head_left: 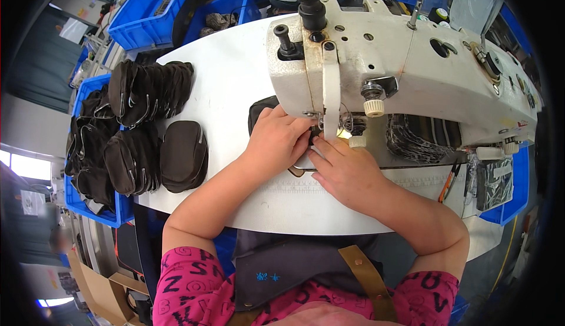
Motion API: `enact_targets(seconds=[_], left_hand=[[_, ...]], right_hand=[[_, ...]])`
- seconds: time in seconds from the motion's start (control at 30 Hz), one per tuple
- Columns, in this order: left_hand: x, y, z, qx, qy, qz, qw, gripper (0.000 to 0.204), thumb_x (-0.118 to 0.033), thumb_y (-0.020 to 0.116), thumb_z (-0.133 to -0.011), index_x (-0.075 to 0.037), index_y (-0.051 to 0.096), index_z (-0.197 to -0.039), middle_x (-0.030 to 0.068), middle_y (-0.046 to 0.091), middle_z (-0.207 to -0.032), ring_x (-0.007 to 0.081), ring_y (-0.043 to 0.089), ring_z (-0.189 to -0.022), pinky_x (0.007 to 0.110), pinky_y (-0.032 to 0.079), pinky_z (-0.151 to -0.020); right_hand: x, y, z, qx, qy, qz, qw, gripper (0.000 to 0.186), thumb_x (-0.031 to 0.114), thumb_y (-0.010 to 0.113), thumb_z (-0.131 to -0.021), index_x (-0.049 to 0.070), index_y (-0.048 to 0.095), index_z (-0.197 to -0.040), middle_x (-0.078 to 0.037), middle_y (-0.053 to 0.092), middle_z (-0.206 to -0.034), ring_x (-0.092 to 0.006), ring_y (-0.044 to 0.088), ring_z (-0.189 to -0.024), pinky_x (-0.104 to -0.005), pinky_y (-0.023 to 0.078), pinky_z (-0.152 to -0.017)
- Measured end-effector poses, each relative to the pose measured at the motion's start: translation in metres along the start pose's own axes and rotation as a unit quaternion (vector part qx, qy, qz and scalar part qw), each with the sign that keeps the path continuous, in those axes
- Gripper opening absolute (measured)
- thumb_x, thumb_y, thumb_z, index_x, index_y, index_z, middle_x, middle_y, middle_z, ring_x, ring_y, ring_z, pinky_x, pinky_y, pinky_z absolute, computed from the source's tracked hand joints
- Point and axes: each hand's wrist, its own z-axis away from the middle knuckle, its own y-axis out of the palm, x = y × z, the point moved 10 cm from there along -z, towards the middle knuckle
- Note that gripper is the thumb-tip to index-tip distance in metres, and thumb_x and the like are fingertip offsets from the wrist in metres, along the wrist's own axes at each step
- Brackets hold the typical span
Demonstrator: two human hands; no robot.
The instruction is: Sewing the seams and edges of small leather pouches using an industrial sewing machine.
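A white sewing machine (365,49) stands over the worktable, its needle area lit by a small lamp. A small dark fabric pouch (257,113) lies beneath its head, mostly covered by my hands. My left hand (281,136) is closed on the pouch from the left, its fingers bent close to the needle. From the right, my right hand (347,170) holds the near edge, thumb and fingers pressed together on it beside the presser foot. The fingertips and the part of the pouch at the needle are partly hidden by the machine.
Dark zipped pouches (150,93) stand in rows on the table's left, a single pouch (183,155) beside them. More overflow a blue bin (120,208). Under the machine arm sits a stack of dark fabric pieces (424,137). Orange-handled snips (449,182) lie at right.
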Motion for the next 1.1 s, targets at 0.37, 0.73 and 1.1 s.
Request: enact_targets(seconds=[0.37, 0.73, 1.1], left_hand=[[0.012, 0.006, -0.004, 0.052, -0.068, 0.151, 0.985, 0.020, -0.005, 0.074, -0.080, -0.009, 0.071, -0.100, 0.0040, 0.070, -0.091, 0.0293, 0.064, -0.098, 0.043, 0.045, -0.081], [0.016, 0.020, -0.002, 0.131, -0.161, 0.274, 0.939, 0.013, -0.007, 0.073, -0.079, -0.007, 0.067, -0.090, 0.0093, 0.067, -0.090, 0.0330, 0.062, -0.097, 0.044, 0.044, -0.086], [0.013, 0.023, 0.000, 0.074, -0.126, 0.178, 0.973, 0.024, -0.009, 0.070, -0.079, -0.009, 0.069, -0.103, 0.0072, 0.068, -0.099, 0.0329, 0.059, -0.103, 0.046, 0.039, -0.096]], right_hand=[[0.001, 0.004, 0.002, 0.022, -0.002, 0.054, 0.998, 0.050, 0.032, 0.065, -0.097, -0.007, 0.065, -0.128, -0.025, 0.063, -0.132, -0.0275, 0.065, -0.108, -0.0417, 0.048, -0.094], [-0.008, 0.005, 0.002, 0.006, 0.035, 0.023, 0.999, 0.050, 0.033, 0.073, -0.091, -0.001, 0.063, -0.126, -0.023, 0.061, -0.135, -0.0224, 0.064, -0.107, -0.0395, 0.042, -0.088], [-0.003, 0.005, 0.002, 0.038, 0.010, 0.035, 0.999, 0.047, 0.033, 0.067, -0.095, -0.004, 0.063, -0.125, -0.024, 0.063, -0.136, -0.0205, 0.067, -0.100, -0.0411, 0.044, -0.087]])
